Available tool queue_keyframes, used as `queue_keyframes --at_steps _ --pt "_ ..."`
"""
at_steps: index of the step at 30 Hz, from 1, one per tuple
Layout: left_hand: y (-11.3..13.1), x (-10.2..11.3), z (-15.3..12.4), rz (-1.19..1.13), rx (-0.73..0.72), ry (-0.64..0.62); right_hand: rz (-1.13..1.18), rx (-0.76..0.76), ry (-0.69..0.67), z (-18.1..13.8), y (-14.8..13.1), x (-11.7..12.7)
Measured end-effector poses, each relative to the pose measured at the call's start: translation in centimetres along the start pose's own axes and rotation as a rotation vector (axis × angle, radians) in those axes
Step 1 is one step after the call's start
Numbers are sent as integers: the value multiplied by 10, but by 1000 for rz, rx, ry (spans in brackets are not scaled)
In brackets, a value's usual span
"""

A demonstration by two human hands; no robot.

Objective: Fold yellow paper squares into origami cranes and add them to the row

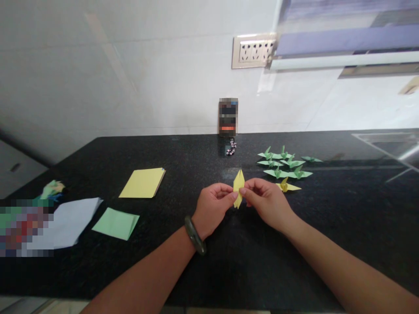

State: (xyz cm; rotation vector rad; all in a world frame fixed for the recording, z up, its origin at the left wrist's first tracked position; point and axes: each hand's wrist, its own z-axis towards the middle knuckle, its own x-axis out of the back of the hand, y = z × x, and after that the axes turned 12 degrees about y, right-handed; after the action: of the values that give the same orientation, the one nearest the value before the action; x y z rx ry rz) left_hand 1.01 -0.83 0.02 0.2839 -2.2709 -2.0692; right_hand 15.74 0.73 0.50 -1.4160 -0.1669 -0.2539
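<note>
Between my two hands, a piece of folded yellow paper (239,183) stands upright, narrow and pointed at the top with a slit down its tip. My left hand (214,205) pinches its left edge between thumb and fingers; a dark bangle circles that wrist. From the other side my right hand (266,203) grips the right edge, thumb on the front face. Just beyond the right hand sits a yellow paper crane (285,186), partly hidden by it. Several green paper cranes (291,162) are grouped in rows behind that.
A stack of yellow paper (142,183) lies to the left, with a folded green paper (116,223) and white sheets (72,220) nearer. A phone (228,117) with a beaded strap (231,147) leans against the wall. Sockets (255,51) are above the black countertop (209,270).
</note>
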Motion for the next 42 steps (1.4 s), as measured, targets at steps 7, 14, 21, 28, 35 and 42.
queue_keyframes --at_steps 7,14,21,28,35,42 --pt "1 -1 1 -34 37 -13 -57 98 60 -6 2 -3" --pt "1 -2 1 -81 40 -63 -110 80 74 -7 4 -4" --pt "-3 -1 2 -68 17 -61 -234 173 40 -6 -2 -4" --pt "1 -1 1 73 17 -58 -300 206 83 -7 1 -3" --pt "-3 1 2 233 -108 -50 -343 379 161 -7 2 -3" --pt "-1 0 -2 367 -279 3 -368 516 172 -8 3 -4"
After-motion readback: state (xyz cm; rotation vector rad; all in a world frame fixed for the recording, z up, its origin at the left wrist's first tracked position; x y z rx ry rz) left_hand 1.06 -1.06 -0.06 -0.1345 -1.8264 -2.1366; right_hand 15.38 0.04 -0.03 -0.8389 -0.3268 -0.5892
